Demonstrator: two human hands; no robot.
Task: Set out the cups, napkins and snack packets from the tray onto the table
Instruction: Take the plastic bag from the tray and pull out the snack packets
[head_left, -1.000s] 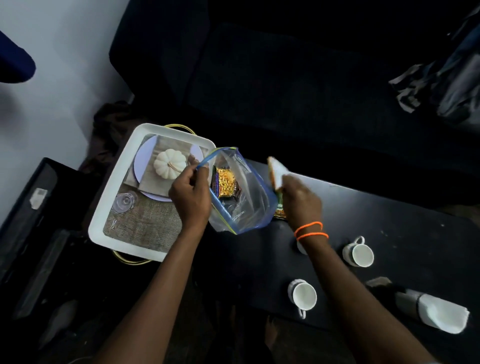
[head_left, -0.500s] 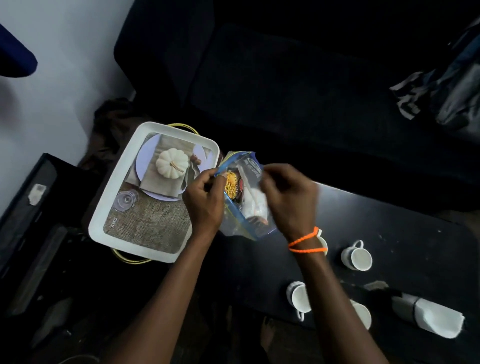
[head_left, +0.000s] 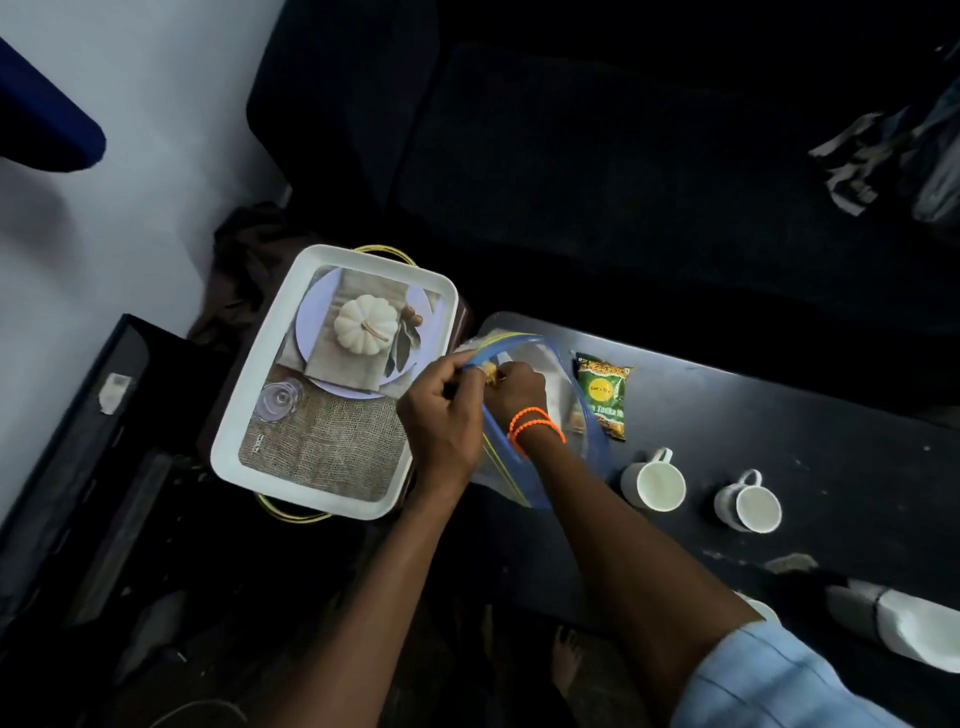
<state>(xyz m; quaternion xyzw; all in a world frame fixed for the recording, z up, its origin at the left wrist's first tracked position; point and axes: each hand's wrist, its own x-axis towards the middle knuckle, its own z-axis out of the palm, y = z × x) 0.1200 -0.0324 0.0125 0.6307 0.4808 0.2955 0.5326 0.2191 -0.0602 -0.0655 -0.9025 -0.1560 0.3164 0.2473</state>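
My left hand (head_left: 441, 415) pinches the blue rim of a clear zip bag (head_left: 558, 371) at the left end of the dark table (head_left: 779, 415). Inside the bag's mouth, my right hand (head_left: 514, 389), with orange bands on its wrist, closes its fingers on a yellow snack packet (head_left: 489, 370). A green snack packet (head_left: 602, 395) lies flat on the table just right of the bag. Two white cups (head_left: 657, 486) (head_left: 750, 506) stand upright further right. The white tray (head_left: 258, 364) sits left of the table; its floor shows a pumpkin-and-burlap picture.
A white folded object (head_left: 914, 623) lies at the table's near right corner. My right arm mostly hides another white cup (head_left: 763, 610). A dark sofa (head_left: 571, 156) runs behind the table. A black case (head_left: 78, 467) lies on the floor to the left.
My right hand held a packet outside the bag, then reached into it and now grips a yellow packet inside. The green packet now lies uncovered on the table. The view shifted left.
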